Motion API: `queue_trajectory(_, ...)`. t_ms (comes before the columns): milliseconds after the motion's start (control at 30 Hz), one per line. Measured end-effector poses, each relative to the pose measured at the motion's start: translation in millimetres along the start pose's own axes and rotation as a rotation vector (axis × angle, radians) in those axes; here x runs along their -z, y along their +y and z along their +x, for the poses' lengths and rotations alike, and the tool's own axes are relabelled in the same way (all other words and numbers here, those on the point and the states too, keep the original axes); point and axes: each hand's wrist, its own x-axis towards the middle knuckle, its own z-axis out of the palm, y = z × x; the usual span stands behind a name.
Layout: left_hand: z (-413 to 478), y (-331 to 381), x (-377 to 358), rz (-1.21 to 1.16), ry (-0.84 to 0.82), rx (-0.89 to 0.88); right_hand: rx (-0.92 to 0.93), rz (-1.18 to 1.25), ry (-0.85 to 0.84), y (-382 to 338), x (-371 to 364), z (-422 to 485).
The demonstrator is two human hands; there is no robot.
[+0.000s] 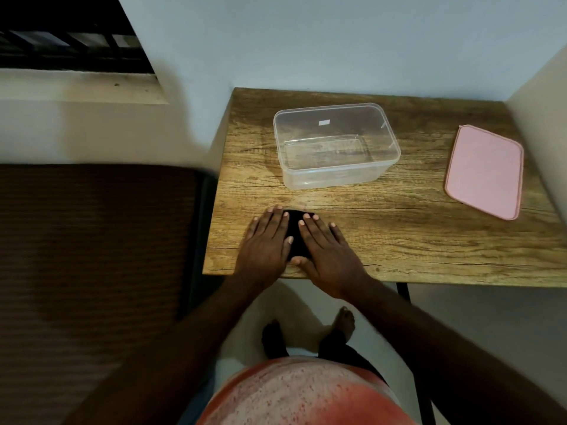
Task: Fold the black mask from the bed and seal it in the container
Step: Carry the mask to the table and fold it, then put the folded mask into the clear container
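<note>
The black mask [296, 233] lies on the wooden table [414, 234] near its front left edge, mostly hidden under my hands. My left hand [266, 242] presses flat on its left side, fingers spread. My right hand [326, 251] lies flat on its right side, thumb at the mask's near edge. Behind the hands stands the clear plastic container [334, 145], open and with nothing inside. Its pink lid [484, 171] lies flat at the table's right end, apart from the container.
The bed [92, 256] with a dark striped cover adjoins the table's left side. A window [70, 35] and sill are at the upper left. Walls close the table's back and right. My feet [306, 332] stand on the floor below the table's front edge.
</note>
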Motion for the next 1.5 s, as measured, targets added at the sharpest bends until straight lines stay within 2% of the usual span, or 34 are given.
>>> queue_trajectory(100, 0, -1, 7, -0.067, 0.007, -0.006, -0.043, 0.116, 0.058, -3, 11, 4)
queue_trajectory(267, 15, -4, 37, -0.355, 0.214, 0.106, -0.154, 0.268, 0.506, 27, 55, 3)
queue_trajectory(333, 38, -4, 51, -0.523, 0.272, 0.212, -0.203, 0.238, 0.575, 48, 81, 13)
queue_trajectory(400, 66, 1, 66, -0.691, 0.284, 0.3, -0.23, 0.119, 0.501, 69, 104, 27)
queue_trajectory(467, 88, 7, 78, -0.794, 0.29, 0.321, -0.249, -0.024, 0.295, 84, 118, 42)
queue_trajectory(533, 103, 12, 84, -0.795, 0.298, 0.327, -0.239, -0.08, 0.156, 92, 120, 52)
queue_trajectory(567, 108, 13, 85, -0.778, 0.302, 0.34, -0.227, -0.072, 0.154, 94, 119, 54)
queue_trajectory(700, 116, 13, 84, -0.801, 0.296, 0.385, -0.222, -0.01, 0.271, 94, 112, 50)
queue_trajectory(900, 95, 18, 75, -0.862, 0.264, 0.384, -0.218, -0.046, 0.276, 91, 102, 16)
queue_trajectory(1133, 88, 23, 73, -0.876, 0.333, 0.394, -0.222, -0.01, 0.258, 90, 105, 12)
queue_trajectory(1200, 86, 16, 73, -0.917, 0.357, 0.439, -0.191, 0.082, 0.359, 87, 113, 9)
queue_trajectory(1300, 75, 2, 69, -0.91, 0.4, 0.535, -0.128, 0.248, 0.69, 68, 129, -2)
queue_trajectory(1333, 70, -2, 67, -0.874, 0.374, 0.54, -0.118, 0.345, 0.709, 58, 130, -6)
queue_trajectory(1367, 64, -5, 63, -0.843, 0.318, 0.527, -0.119, 0.444, 0.676, 46, 127, -9)
queue_trajectory(1433, 55, -9, 54, -0.794, 0.157, 0.455, -0.141, 0.563, 0.501, 28, 110, -11)
queue_trajectory(1500, 50, -11, 48, -0.71, 0.048, 0.38, -0.144, 0.514, 0.261, 14, 82, -8)
